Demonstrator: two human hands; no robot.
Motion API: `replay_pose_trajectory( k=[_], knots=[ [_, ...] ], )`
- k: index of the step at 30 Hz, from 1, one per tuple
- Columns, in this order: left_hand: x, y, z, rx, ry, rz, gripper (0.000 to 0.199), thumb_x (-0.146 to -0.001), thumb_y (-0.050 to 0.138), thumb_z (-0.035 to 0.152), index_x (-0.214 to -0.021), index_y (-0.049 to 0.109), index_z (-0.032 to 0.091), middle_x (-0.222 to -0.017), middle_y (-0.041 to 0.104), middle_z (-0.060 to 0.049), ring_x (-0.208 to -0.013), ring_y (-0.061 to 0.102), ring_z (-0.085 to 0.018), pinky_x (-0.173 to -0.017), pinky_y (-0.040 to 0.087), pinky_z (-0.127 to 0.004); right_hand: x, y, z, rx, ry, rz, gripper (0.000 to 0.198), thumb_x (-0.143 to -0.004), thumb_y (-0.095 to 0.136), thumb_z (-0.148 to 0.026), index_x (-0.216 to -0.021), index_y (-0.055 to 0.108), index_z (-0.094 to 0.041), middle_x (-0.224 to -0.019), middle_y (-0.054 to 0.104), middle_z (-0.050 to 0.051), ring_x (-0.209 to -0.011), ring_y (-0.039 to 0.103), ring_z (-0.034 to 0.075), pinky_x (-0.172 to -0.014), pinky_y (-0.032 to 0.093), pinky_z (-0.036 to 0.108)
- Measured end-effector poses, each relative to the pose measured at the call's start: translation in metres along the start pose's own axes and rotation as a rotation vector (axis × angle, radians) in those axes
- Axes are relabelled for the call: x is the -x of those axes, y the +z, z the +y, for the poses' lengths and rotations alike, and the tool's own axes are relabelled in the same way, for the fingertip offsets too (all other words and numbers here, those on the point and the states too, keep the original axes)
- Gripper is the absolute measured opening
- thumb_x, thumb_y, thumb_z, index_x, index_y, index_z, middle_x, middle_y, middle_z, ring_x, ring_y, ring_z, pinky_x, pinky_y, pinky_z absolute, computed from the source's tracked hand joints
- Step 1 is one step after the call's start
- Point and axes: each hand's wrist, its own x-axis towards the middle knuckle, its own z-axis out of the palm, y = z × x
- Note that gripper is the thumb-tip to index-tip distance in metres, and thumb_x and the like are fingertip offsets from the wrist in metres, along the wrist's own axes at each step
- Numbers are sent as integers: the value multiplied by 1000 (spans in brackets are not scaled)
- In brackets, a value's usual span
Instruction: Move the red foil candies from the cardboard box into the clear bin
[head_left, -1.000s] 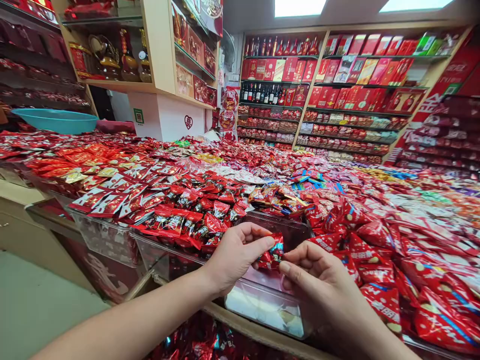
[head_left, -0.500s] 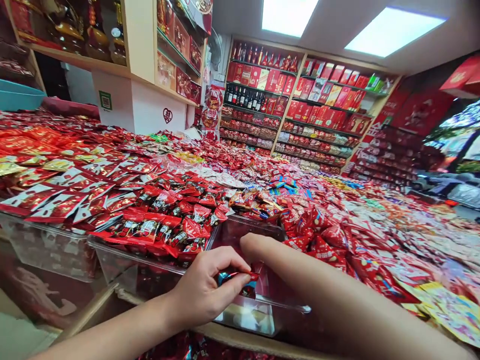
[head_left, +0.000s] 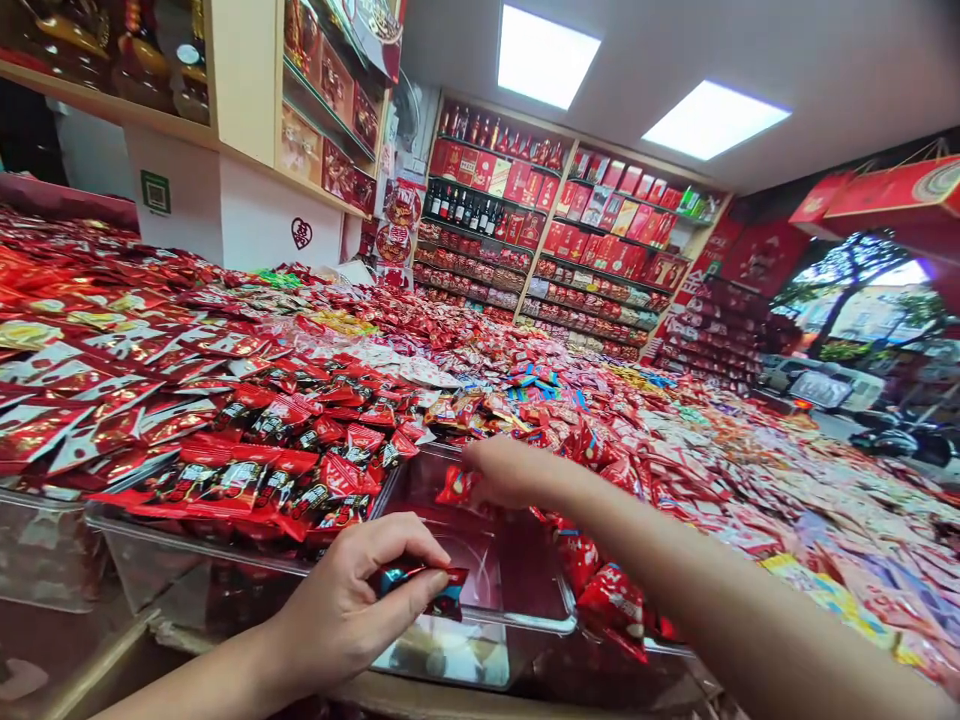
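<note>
My left hand is closed in a pinch on a small red and blue wrapped snack packet, held over the front of a clear plastic bin. My right hand reaches over the back of the same bin, knuckles up and fingers curled down. A small red packet shows at its fingertips and appears pinched there; the fingers are partly hidden. Left of the bin lie red and black packets in a heap. To its right, under my right forearm, are shiny red packets.
Heaps of wrapped sweets spread across the wide display. Shelves with bottles and red boxes stand at the back. A cabinet overhangs the left side. A cardboard edge runs below the bins.
The view has swung right. My right hand has come up from inside the bin, and a red packet now shows at its fingers. My left hand keeps its pinch on the red and blue packet.
</note>
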Motion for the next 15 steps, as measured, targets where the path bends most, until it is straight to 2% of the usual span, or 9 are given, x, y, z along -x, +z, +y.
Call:
replay_pose_trajectory(
  k=[2, 3, 6, 8, 10, 12, 15],
  knots=[
    [0, 0, 0, 6, -10, -3, 10, -80, 50, 21, -79, 60, 20, -71, 61, 0, -67, 57, -12, -63, 43, -22, 31, -33, 31, -45, 40, 136, 33, -71, 64, -23, -104, 58, -21, -93, 66, 2, -84, 61, 17, -70, 45, 25],
    [-1, 0, 1, 6, -19, -5, 10, -80, 50, 21, -80, 60, 20, -72, 61, 1, -68, 57, -12, -64, 44, -21, 47, -46, 51, -64, 89, 188, 31, -76, 59, -23, -107, 56, -21, -88, 68, 2, -80, 61, 16, -69, 45, 25],
    [-3, 1, 1, -9, -75, -6, 10, -81, 51, 24, -80, 61, 21, -73, 61, 2, -69, 58, -11, -65, 44, -20, 85, -63, 117, -80, 314, 315, 27, -81, 51, -22, -107, 55, -17, -79, 69, 3, -73, 62, 15, -68, 45, 26],
    [-5, 2, 1, -23, -137, -14, 11, -81, 51, 27, -80, 61, 22, -74, 61, 2, -71, 58, -12, -66, 44, -19, 99, -56, 157, -48, 478, 380, 26, -78, 54, -22, -101, 59, -12, -81, 68, 8, -74, 62, 20, -67, 44, 30],
    [-7, 2, 1, -29, -200, -22, 12, -80, 52, 31, -80, 60, 22, -74, 61, 2, -69, 57, -12, -64, 44, -19, 102, -43, 184, -34, 573, 409, 26, -76, 55, -23, -96, 62, -9, -84, 67, 12, -76, 61, 22, -66, 43, 31],
    [-8, 2, 1, -25, -251, -18, 15, -79, 53, 34, -79, 61, 21, -71, 61, 2, -67, 56, -13, -61, 44, -19, 99, -31, 196, -52, 595, 409, 28, -76, 54, -26, -97, 62, -9, -85, 67, 12, -76, 61, 21, -64, 42, 29],
    [-10, 2, 4, -26, -283, 30, 17, -78, 54, 35, -78, 61, 20, -71, 61, 1, -67, 56, -13, -60, 44, -20, 91, -21, 196, -99, 586, 387, 29, -77, 52, -32, -97, 63, -13, -82, 67, 8, -73, 61, 18, -59, 42, 26]
  ],
)
